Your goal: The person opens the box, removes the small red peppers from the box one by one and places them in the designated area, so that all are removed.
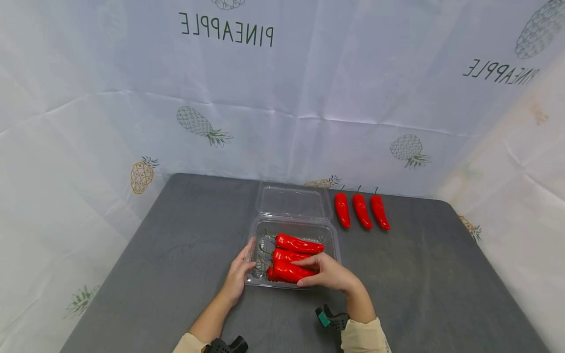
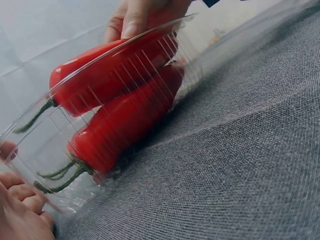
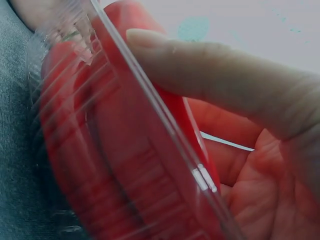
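A grey table [image 1: 185, 235] fills the lower part of the head view, with a pale curtain [image 1: 287, 73] of printed pineapples behind and at both sides. A clear plastic box [image 1: 282, 226] sits at lower centre, its open lid [image 1: 291, 201] lying back above it. In the head view, the right hand covers the right ends of the lower peppers; in both wrist views, the box's clear wall stands between the camera and the peppers.

The right hand [image 1: 328, 272] comes in from the lower right, thumb on the near side and fingers on the far side, pinching the held pepper [image 1: 287, 270] in the front part of the box. The left hand [image 1: 238, 272] comes from the lower left and grips the box's left side, thumb at the rim and fingers outside. Each wrist wears a black device [image 1: 333, 318] below a cream sleeve [image 1: 362, 336].

Three peppers stand in a row at right of centre: the left one [image 1: 342, 211], the middle one [image 1: 362, 212] and the right one [image 1: 379, 212]. Inside the box are the held pepper, a back pepper [image 1: 297, 243] and a centre pepper [image 1: 284, 255]; more red shows beneath the held one, its count unclear.
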A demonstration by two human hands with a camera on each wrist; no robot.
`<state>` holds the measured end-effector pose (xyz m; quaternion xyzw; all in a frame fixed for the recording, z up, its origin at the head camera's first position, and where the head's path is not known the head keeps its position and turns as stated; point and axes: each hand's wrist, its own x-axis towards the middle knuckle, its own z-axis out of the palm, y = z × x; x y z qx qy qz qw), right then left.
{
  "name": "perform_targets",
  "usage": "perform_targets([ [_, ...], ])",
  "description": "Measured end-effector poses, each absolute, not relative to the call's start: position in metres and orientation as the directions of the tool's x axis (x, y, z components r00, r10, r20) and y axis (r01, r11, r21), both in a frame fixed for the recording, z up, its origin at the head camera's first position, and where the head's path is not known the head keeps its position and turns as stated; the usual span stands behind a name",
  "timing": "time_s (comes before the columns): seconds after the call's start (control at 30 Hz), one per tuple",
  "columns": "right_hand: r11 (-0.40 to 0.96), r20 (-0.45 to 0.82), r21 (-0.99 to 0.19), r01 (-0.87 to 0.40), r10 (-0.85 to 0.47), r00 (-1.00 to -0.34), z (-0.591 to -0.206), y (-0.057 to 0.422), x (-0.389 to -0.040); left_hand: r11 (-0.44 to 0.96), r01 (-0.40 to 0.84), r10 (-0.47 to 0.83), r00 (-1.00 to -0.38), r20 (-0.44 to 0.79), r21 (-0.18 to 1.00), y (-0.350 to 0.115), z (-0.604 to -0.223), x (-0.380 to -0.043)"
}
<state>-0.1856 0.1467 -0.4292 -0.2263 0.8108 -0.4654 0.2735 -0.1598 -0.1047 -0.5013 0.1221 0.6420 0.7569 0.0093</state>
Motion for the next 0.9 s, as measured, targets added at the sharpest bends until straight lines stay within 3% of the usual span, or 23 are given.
perform_targets([
  [0.27,0.376,-0.178,-0.921,-0.099,-0.635,-0.752,-0.427,0.149,-0.186,-0.163,0.135,0.177,-0.97,0.164,0.977,-0.105,-0.5,-0.159],
  [0.5,0.311,-0.184,-0.95,0.0,-0.563,-0.806,-0.429,0.155,-0.192,-0.158,0.125,0.167,-0.974,0.151,0.98,-0.105,-0.497,-0.159],
  [0.73,0.268,-0.15,-0.963,-0.001,-0.54,-0.828,-0.429,0.16,-0.196,-0.176,0.256,0.173,-0.942,0.286,0.95,-0.105,-0.506,-0.16],
  [0.9,0.237,-0.128,-0.971,-0.005,-0.542,-0.83,-0.428,0.164,-0.198,-0.18,0.26,0.17,-0.942,0.29,0.949,-0.105,-0.505,-0.16],
])
